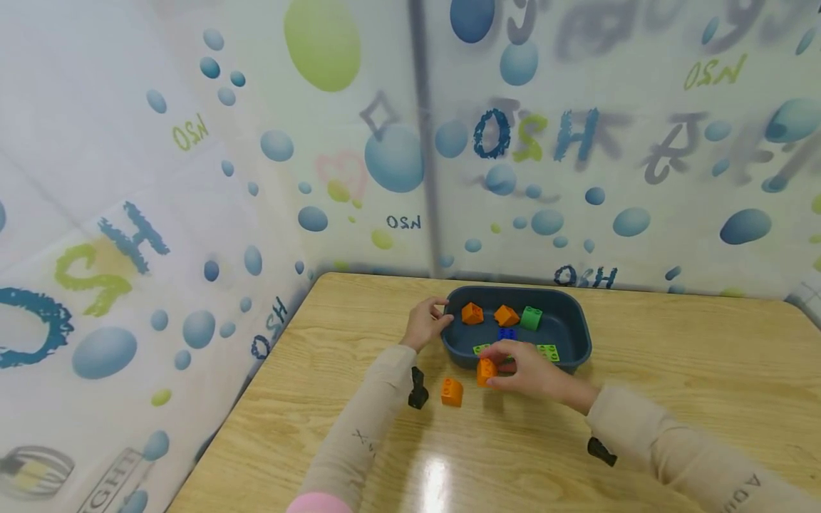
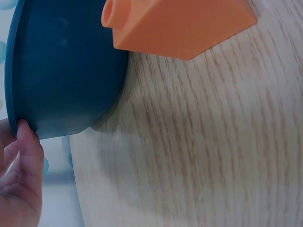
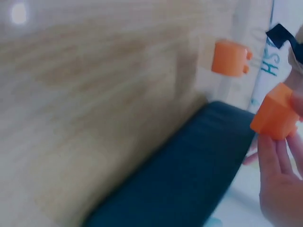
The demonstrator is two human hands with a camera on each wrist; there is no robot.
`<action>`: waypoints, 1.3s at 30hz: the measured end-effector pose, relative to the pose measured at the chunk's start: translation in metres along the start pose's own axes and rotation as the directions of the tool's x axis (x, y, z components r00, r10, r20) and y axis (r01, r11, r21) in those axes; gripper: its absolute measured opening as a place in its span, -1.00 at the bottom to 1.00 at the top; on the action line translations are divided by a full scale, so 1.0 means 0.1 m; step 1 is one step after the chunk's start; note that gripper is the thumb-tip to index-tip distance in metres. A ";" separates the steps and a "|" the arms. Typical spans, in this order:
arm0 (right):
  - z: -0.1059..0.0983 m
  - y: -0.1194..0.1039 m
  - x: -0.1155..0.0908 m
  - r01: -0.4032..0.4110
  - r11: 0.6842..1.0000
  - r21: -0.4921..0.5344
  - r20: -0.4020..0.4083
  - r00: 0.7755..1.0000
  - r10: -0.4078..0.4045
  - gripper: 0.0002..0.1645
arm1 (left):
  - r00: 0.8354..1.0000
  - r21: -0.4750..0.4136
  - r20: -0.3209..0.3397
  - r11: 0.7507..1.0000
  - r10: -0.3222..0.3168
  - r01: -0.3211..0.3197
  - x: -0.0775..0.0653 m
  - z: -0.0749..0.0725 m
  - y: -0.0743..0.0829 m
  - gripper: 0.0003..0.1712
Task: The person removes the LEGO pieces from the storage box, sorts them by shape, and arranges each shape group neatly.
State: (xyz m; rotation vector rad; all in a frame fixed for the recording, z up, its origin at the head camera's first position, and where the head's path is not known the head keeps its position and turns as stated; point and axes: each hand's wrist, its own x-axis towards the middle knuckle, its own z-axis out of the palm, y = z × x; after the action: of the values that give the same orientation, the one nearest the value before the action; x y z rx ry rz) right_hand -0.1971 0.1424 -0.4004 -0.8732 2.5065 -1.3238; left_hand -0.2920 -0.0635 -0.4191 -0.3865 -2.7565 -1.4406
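From head height I see the left hand (image 1: 425, 324) pinching the dark blue tray (image 1: 563, 322) at its left end, and the right hand (image 1: 526, 369) clamped on an orange block (image 1: 485, 372) by the near rim, hiding part of the light-green bricks (image 1: 548, 352), while the table (image 1: 680, 356) stretches on rightward. The left wrist view shows fingers (image 2: 29, 146) gripping the rim, an orange block cropped above. From the right wrist, a second orange block (image 3: 229, 58) sits near the tray, which runs off below; the right hand is partly cut off.
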 end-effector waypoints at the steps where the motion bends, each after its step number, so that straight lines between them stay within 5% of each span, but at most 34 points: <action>1: 0.02 0.01 -0.01 0.001 1.000 -0.015 -0.006 1.000 -0.001 -0.54 | 1.000 0.000 0.000 1.000 0.002 -0.002 0.00 0.00 0.00 -0.62; 18: 0.33 0.16 -0.08 -0.001 0.999 -0.039 0.030 1.000 0.002 -0.59 | 0.999 0.027 -0.023 0.999 0.044 -0.043 0.01 0.00 -0.03 -0.64; 30: 0.41 0.26 -0.07 0.002 0.983 -0.185 -0.045 0.999 -0.010 -0.58 | 1.000 0.016 -0.019 1.000 0.023 -0.023 0.01 0.01 -0.03 -0.63; 39: 0.46 0.27 -0.08 0.000 0.979 -0.203 -0.069 0.997 -0.014 -0.55 | 1.000 0.015 -0.022 1.000 0.022 -0.021 0.00 0.02 -0.02 -0.63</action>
State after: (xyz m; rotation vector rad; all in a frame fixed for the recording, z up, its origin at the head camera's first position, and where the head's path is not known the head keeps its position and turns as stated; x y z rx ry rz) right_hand -0.1833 0.1265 -0.4496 -0.8893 2.7333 -1.1331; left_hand -0.2927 -0.0631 -0.4215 -0.3964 -2.7355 -1.4105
